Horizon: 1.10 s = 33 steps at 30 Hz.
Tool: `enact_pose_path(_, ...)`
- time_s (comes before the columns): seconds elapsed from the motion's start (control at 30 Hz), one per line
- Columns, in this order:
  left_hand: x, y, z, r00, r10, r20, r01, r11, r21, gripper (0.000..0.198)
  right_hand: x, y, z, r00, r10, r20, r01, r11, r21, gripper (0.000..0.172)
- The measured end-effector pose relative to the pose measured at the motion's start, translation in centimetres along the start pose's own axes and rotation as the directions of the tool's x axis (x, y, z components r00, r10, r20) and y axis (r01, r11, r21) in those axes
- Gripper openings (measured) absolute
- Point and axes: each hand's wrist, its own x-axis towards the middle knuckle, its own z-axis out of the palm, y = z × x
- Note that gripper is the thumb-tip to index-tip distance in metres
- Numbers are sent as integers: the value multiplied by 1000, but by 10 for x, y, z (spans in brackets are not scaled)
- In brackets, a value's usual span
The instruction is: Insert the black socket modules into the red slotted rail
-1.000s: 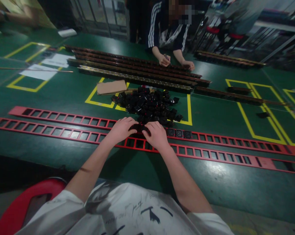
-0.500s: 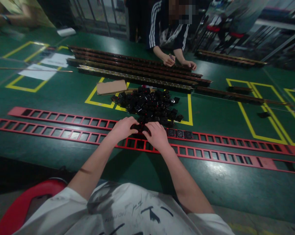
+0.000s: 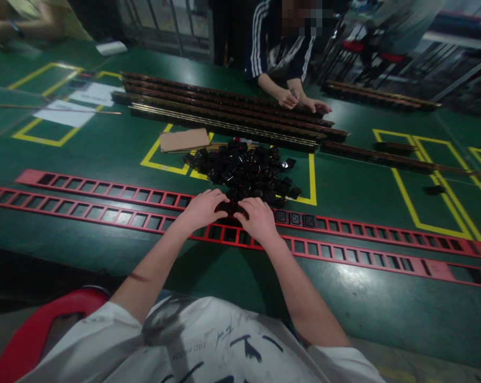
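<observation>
A black socket (image 3: 229,208) sits pinched between the curled fingertips of my left hand (image 3: 202,209) and my right hand (image 3: 259,219), on the farther red slotted strip (image 3: 105,189), with three seated sockets (image 3: 294,217) just right of my grip and the loose black pile (image 3: 244,170) just beyond it.

Black socket module (image 3: 229,207): small, dark, largely covered, set on the far red slotted strip (image 3: 105,189) at mid-length. Strip: long, lying flat, rectangular openings mostly vacant. Three seated sockets (image 3: 292,218) fill openings just to the right.
</observation>
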Motion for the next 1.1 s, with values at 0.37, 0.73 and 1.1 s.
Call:
enact_pose_path(0.37,-24,-39,-3,998,-66,14,63,986,154,48,-2,-4,1,998,-23,54,28,995,-98,50)
enact_pose_path(0.73,0,4,23,999,11,-32,-8,996,93,46,-2,-6,0,1000,-22,17,24,996,-89,33)
enact_pose_path(1.1,0,1,31,990,45,-131,-47,999,-9,48,-10,6,-14,997,45,60,-42,997,-60,33)
